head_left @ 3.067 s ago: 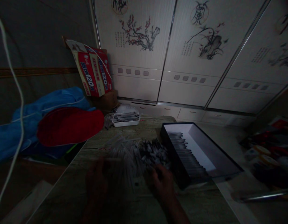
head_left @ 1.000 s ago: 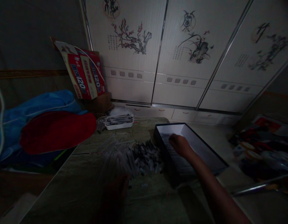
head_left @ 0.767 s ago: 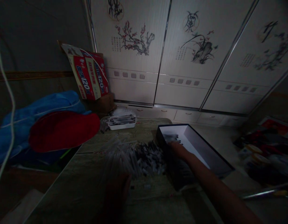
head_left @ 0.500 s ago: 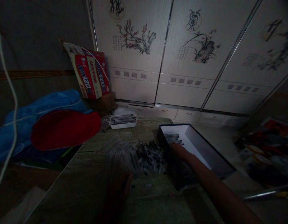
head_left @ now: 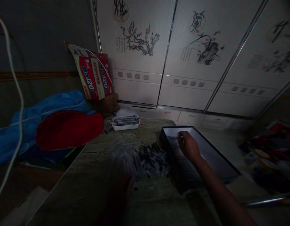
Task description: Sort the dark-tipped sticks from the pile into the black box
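Note:
A heap of slender clear pen-like sticks (head_left: pixel 128 158) lies on the table, with dark parts (head_left: pixel 154 160) gathered at its right. My left hand (head_left: pixel 121 188) rests at the heap's near edge, in deep shadow; its fingers look curled, and what they hold is hidden. My right hand (head_left: pixel 188 146) is over the left part of an open dark-blue box (head_left: pixel 220 149) with a pale inside. The fingers of this hand are bent together, and I cannot make out what is in them. Faint thin sticks show beneath and beside the right hand in the box.
At the table's far end stands a white tray (head_left: pixel 126 127) of similar sticks, beside a clear plastic bag (head_left: pixel 108 124). Red cloth (head_left: pixel 69 130) and blue cloth (head_left: pixel 48 105) lie left of the table (head_left: pixel 88 185). Red cartons (head_left: pixel 94 77) stand by the sliding wardrobe doors (head_left: pixel 135 89). A white cable (head_left: pixel 20 110) hangs at left.
My right hand has risen from the sticks at the box's left side and moved slightly right, its fingers curled. My left hand has stayed nearly in place. The view has shifted slightly.

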`<state>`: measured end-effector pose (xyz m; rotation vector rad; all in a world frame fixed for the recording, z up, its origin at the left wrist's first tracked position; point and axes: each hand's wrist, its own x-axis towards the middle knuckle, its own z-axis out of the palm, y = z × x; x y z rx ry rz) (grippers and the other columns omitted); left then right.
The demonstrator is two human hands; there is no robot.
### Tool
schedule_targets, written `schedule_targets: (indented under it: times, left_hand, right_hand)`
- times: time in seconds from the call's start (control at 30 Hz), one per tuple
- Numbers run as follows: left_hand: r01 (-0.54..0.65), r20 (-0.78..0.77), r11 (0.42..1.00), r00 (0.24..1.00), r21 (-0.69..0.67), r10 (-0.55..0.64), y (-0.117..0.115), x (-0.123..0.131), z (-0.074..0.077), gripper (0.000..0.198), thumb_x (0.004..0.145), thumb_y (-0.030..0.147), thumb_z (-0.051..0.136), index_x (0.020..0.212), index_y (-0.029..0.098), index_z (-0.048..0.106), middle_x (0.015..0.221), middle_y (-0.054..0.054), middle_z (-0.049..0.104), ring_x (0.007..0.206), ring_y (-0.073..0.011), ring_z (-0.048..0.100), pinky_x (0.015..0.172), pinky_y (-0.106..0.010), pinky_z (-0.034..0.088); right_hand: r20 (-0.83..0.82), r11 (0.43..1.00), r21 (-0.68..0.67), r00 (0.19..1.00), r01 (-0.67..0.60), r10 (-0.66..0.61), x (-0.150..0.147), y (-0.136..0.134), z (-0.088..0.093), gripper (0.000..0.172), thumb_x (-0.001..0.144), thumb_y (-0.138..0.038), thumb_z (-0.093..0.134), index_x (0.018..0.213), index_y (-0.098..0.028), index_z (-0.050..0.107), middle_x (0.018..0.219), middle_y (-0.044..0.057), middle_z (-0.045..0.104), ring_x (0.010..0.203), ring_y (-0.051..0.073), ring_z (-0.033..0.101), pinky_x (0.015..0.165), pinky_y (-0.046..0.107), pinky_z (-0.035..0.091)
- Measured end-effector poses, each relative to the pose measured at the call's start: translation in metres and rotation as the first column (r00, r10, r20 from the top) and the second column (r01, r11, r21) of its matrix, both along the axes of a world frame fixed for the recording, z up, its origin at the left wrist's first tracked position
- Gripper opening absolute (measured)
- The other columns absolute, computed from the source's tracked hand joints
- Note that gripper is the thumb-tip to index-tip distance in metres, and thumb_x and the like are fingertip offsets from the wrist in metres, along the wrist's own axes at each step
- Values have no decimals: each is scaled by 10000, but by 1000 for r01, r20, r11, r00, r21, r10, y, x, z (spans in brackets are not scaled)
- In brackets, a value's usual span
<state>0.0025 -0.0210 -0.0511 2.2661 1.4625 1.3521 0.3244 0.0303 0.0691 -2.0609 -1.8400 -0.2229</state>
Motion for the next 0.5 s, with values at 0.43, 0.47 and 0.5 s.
schedule_targets:
  times: [0.43,0.47,0.5]
  left_hand:
    - [10,-192,968,981,249,39,-4,-6,9,327,867,272,503,1183,258,591,1145,-71,676,1049,-223,632,878,-364,527]
    - [52,-232,962,973,267,11,-4,-5,9,345,862,267,517,1200,263,582,1139,-67,680,1055,-228,628,894,-372,516]
    - [93,-269,955,963,282,-14,-3,-4,9,346,857,268,531,1198,260,585,1100,-64,695,1028,-229,639,891,-373,514]
  right_hand:
    - [-929,971,197,289,-139,230,-127,-82,-36,209,756,-365,659,835,-175,617,776,27,668,640,150,592,549,220,462]
    - [-951,972,176,228,-157,209,-135,-84,-48,209,745,-359,670,824,-172,621,765,26,670,636,149,597,549,221,464]
    - [-965,970,168,174,-176,198,-141,-85,-58,209,736,-355,680,819,-171,625,753,25,671,632,149,601,549,222,466]
